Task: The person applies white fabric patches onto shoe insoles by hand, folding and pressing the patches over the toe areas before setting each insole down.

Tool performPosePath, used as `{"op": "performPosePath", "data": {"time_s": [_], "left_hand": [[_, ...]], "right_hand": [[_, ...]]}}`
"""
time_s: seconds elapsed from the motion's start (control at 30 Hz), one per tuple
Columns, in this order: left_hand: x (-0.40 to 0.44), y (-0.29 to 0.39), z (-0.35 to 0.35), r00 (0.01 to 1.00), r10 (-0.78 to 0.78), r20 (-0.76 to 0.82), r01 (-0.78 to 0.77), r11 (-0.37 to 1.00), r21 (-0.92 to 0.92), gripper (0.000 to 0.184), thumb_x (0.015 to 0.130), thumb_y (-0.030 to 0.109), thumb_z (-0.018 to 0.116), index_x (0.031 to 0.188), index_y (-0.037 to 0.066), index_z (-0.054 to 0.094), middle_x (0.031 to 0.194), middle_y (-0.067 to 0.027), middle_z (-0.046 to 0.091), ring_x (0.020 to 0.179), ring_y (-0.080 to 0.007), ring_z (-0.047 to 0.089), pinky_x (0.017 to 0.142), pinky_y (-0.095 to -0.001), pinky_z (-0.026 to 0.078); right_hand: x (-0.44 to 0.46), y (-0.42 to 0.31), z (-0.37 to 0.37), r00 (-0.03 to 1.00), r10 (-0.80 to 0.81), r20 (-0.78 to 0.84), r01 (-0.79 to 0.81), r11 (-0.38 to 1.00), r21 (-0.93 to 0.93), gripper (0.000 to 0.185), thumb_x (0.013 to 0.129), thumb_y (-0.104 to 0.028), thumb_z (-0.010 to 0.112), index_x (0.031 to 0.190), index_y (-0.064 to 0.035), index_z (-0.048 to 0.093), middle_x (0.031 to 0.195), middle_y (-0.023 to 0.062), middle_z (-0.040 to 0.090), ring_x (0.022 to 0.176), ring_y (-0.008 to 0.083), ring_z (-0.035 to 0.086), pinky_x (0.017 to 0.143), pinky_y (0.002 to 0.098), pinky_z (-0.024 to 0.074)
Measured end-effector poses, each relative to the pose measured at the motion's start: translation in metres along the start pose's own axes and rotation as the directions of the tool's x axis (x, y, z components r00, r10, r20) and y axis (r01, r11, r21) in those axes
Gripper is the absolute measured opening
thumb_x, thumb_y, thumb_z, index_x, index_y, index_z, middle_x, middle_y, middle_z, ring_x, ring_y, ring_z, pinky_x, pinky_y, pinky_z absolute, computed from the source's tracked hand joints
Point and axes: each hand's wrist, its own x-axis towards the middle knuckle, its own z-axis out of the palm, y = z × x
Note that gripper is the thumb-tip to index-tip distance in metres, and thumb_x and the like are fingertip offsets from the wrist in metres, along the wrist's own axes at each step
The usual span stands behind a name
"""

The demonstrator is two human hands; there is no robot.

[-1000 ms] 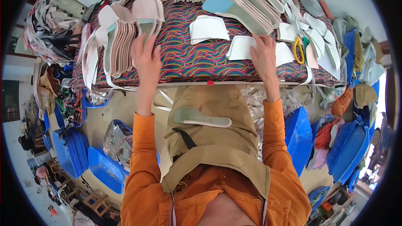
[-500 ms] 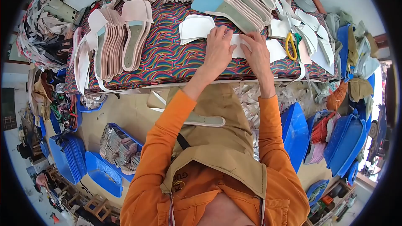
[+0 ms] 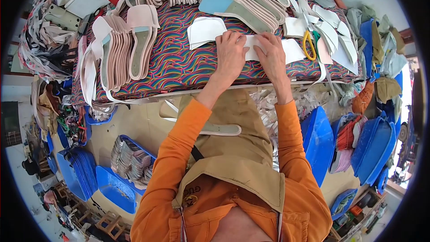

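Note:
On the patterned tabletop, my left hand [image 3: 231,56] and my right hand [image 3: 272,56] are side by side, fingers curled down on a white sheet piece [image 3: 251,48] that lies between them. Both thumbs point inward over it, and the fingertips partly cover its edges. A stack of white cut pieces [image 3: 206,31] rests just left of my left hand. To the right of my right hand lies another white piece [image 3: 293,51], beside yellow-handled scissors [image 3: 305,47]. Beyond my hands is a row of insoles with blue toes [image 3: 219,2].
Pink-toed insoles [image 3: 117,56] stand in rows at the left of the table [image 3: 174,67]. White strips and offcuts [image 3: 329,31] are piled at the right. A single insole [image 3: 221,129] rests on my lap. Blue bins [image 3: 317,139] stand on the floor at both sides.
The camera view has shifted slightly. My hands stay on the white piece, with only a small movement of the fingers.

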Motion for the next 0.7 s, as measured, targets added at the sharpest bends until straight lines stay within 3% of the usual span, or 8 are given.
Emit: {"op": "performPosePath", "data": {"time_s": [0.23, 0.33, 0.5, 0.6, 0.7], "left_hand": [[-0.0024, 0.0023, 0.0026, 0.999, -0.031, -0.011, 0.031, 1.000, 0.003, 0.042, 0.078, 0.011, 0.078, 0.118, 0.004, 0.067, 0.114, -0.0062, 0.062, 0.110, -0.0271, 0.054, 0.093, -0.0432, 0.038], [-0.0033, 0.0032, 0.0037, 0.999, -0.026, -0.020, 0.026, 1.000, -0.003, 0.043, 0.079, 0.010, 0.077, 0.120, 0.006, 0.066, 0.113, -0.0063, 0.061, 0.110, -0.0272, 0.053, 0.092, -0.0434, 0.038], [-0.0035, 0.0043, 0.0051, 0.999, -0.047, -0.011, 0.047, 0.999, 0.005, 0.042, 0.079, 0.009, 0.077, 0.120, 0.006, 0.066, 0.115, -0.0061, 0.060, 0.111, -0.0273, 0.053, 0.093, -0.0437, 0.038], [-0.0043, 0.0056, 0.0044, 0.999, -0.045, -0.011, 0.045, 0.999, -0.009, 0.042, 0.079, 0.008, 0.077, 0.120, 0.006, 0.066, 0.117, -0.0061, 0.059, 0.111, -0.0273, 0.052, 0.093, -0.0439, 0.037], [-0.0044, 0.0094, 0.0025, 0.998, -0.039, -0.053, 0.038, 0.999, -0.024, 0.042, 0.079, 0.008, 0.076, 0.120, 0.006, 0.065, 0.118, -0.0059, 0.058, 0.112, -0.0274, 0.052, 0.094, -0.0442, 0.037]], "right_hand": [[-0.0028, 0.0027, -0.0012, 1.000, 0.012, 0.003, -0.011, 0.998, -0.068, 0.035, 0.080, -0.008, 0.075, 0.114, -0.0045, 0.069, 0.116, 0.0118, 0.063, 0.111, 0.0326, 0.056, 0.094, 0.0447, 0.0449], [-0.0035, 0.0027, -0.0031, 0.998, -0.056, -0.026, 0.055, 0.997, -0.058, 0.033, 0.081, -0.008, 0.074, 0.114, -0.0037, 0.068, 0.117, 0.0123, 0.063, 0.110, 0.0328, 0.056, 0.093, 0.0447, 0.0457], [-0.0069, 0.0037, 0.0035, 0.998, -0.034, -0.060, 0.034, 0.999, 0.010, 0.030, 0.082, -0.007, 0.072, 0.112, -0.0031, 0.068, 0.116, 0.0129, 0.063, 0.108, 0.0337, 0.057, 0.091, 0.0446, 0.0472], [-0.0049, 0.0027, 0.0063, 0.986, -0.024, -0.167, 0.019, 0.999, -0.035, 0.026, 0.084, -0.006, 0.072, 0.110, -0.0023, 0.069, 0.111, 0.0136, 0.064, 0.104, 0.0344, 0.058, 0.089, 0.0439, 0.0487], [-0.0046, 0.0052, 0.0060, 0.992, -0.014, -0.124, 0.011, 1.000, -0.025, 0.026, 0.084, -0.007, 0.072, 0.109, -0.0016, 0.069, 0.110, 0.0144, 0.064, 0.102, 0.0351, 0.058, 0.088, 0.0432, 0.0492]]}}
